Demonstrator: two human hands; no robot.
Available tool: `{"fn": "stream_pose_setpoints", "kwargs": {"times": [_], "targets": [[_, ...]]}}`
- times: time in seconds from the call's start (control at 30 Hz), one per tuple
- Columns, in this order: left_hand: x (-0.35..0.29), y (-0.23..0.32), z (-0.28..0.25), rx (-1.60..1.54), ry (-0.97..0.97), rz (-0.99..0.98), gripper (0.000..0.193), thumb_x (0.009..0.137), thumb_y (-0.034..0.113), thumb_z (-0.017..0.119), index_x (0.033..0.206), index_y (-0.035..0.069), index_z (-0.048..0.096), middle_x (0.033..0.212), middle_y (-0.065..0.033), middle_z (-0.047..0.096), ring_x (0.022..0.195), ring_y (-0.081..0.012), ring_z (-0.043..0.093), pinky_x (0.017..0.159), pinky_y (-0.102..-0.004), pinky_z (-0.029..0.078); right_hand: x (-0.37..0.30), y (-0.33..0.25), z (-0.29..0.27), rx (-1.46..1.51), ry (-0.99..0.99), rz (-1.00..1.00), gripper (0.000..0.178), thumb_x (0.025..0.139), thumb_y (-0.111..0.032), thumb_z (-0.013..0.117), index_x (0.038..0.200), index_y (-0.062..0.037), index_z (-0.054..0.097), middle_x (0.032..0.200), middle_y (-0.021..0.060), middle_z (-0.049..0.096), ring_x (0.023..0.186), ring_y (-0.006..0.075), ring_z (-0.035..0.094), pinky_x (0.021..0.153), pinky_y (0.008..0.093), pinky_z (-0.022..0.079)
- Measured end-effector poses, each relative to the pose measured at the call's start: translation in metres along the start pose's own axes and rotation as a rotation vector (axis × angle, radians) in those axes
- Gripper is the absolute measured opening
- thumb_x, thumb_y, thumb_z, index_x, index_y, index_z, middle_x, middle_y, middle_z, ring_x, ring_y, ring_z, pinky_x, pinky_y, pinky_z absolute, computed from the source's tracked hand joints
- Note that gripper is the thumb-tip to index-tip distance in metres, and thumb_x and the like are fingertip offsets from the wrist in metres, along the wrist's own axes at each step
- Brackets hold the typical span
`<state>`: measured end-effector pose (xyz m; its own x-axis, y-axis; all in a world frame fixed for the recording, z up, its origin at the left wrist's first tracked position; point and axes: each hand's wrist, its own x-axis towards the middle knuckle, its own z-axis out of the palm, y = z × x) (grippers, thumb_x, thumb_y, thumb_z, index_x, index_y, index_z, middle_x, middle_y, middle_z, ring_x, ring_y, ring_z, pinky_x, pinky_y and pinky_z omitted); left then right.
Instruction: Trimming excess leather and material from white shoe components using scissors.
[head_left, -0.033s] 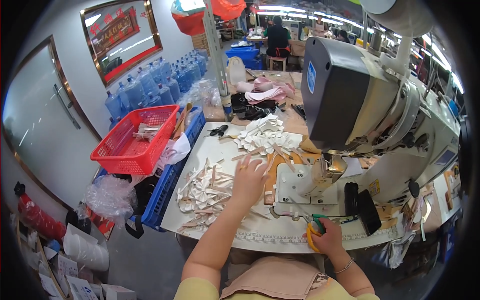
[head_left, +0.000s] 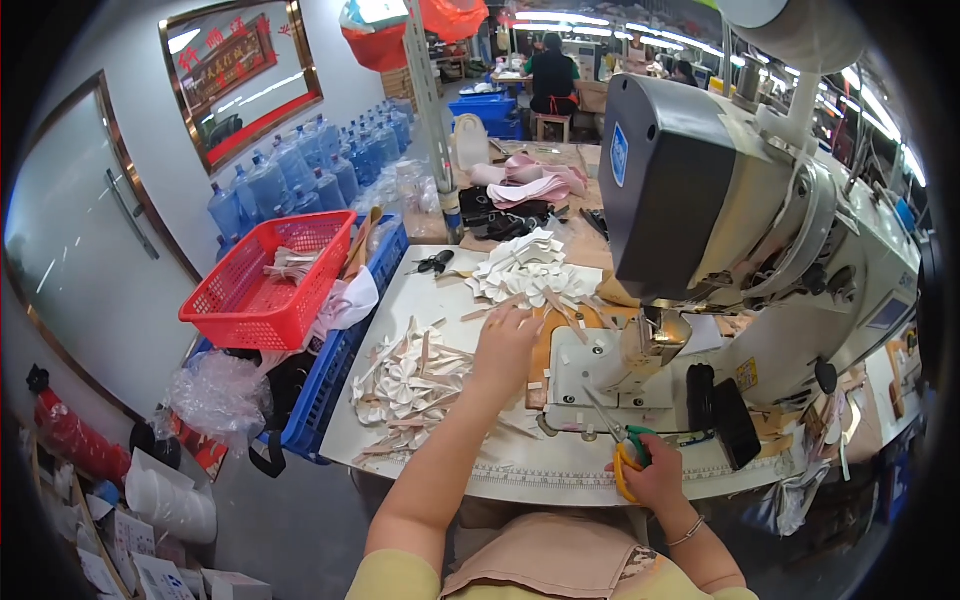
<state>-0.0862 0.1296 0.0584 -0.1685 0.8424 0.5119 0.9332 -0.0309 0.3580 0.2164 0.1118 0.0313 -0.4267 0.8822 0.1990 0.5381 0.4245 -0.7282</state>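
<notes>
One grey industrial sewing machine [head_left: 720, 230] stands on your white worktable [head_left: 400, 300]; one red basket [head_left: 265, 285] sits atop one blue crate [head_left: 330, 385] at your left; two heaps of pale cut pieces lie on the table, the nearer pile [head_left: 410, 385] by your left wrist, the farther pile [head_left: 525, 268] beyond your fingertips; one black pair of scissors [head_left: 432, 263]. Your left hand [head_left: 505, 345] lies flat, fingers spread, on the tan piece [head_left: 545, 350] beside the machine bed. Your right hand [head_left: 655, 478] is curled closed around one yellow-and-green thread snips [head_left: 625, 455] at the table's near edge
</notes>
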Motion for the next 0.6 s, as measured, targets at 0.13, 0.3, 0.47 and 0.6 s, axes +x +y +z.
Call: {"fn": "stream_pose_setpoints", "kwargs": {"times": [0.13,0.3,0.47,0.6], "targets": [[0.06,-0.024,0.06,0.349,0.008,0.048,0.028,0.086,0.022,0.053,0.114,0.02,0.059,0.127,-0.0054,0.052,0.123,-0.034,0.043,0.098,-0.0479,0.035,-0.002,0.014,0.006,-0.086,0.064,-0.052,0.048,0.059,-0.026,0.081,0.097,-0.0037,0.061,0.071,0.011,0.063,0.062,0.0253,0.063,0.057,0.0328,0.049],[0.078,-0.037,0.076,0.35,-0.214,-0.084,0.019,0.084,0.025,0.055,0.101,0.019,0.062,0.124,-0.0044,0.053,0.117,-0.0305,0.048,0.094,-0.0439,0.039,-0.005,0.02,0.008,-0.078,0.055,-0.055,0.048,0.059,-0.029,0.081,0.096,-0.0039,0.062,0.073,0.0112,0.063,0.061,0.0257,0.063,0.057,0.0329,0.05],[0.063,-0.014,0.033,0.175,-0.316,-0.132,0.01,0.081,0.014,0.056,0.089,0.012,0.062,0.09,-0.0098,0.063,0.093,-0.031,0.06,0.078,-0.0416,0.048,-0.01,0.016,0.003,-0.077,0.048,-0.064,0.05,0.059,-0.032,0.082,0.095,-0.0043,0.062,0.071,0.0105,0.062,0.061,0.0245,0.063,0.057,0.032,0.05],[0.048,-0.017,-0.005,-0.114,0.152,-0.045,0.019,0.083,0.012,0.057,0.101,0.007,0.062,0.088,-0.0119,0.064,0.081,-0.0284,0.063,0.071,-0.0389,0.052,-0.009,0.006,0.004,0.054,0.01,-0.114,0.049,0.061,-0.027,0.084,0.095,-0.0034,0.058,0.068,0.0063,0.06,0.058,0.0148,0.059,0.056,0.0275,0.049]]}}
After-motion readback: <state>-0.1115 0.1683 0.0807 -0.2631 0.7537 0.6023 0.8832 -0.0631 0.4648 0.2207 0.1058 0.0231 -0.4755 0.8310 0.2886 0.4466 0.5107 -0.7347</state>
